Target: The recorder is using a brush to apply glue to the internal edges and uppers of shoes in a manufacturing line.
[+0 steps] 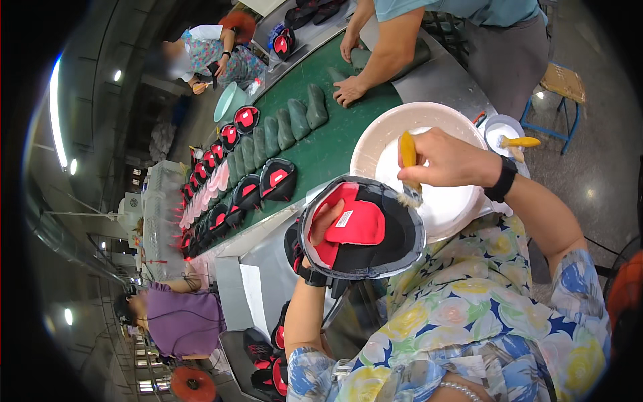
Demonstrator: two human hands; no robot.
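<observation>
My left hand (325, 220) reaches inside a black shoe upper (404, 242) with a red lining and grips it, its open side tilted toward me. A pale smear runs along the upper's edge. Above a wide pinkish tub (367, 149) of white liquid, my right hand (445, 157) is closed round a brush (409, 149) with a yellow handle. The brush's bristles point down beside the upper's right edge; whether they touch it I cannot tell.
A green conveyor belt (341, 146) carries rows of uppers (277, 177) and grey-green shoe forms (299, 119). A co-worker's hands (350, 91) handle forms across the belt. Right of the tub stands a small pot (497, 126) with another yellow-handled brush. A metal bin (234, 352) holds more uppers.
</observation>
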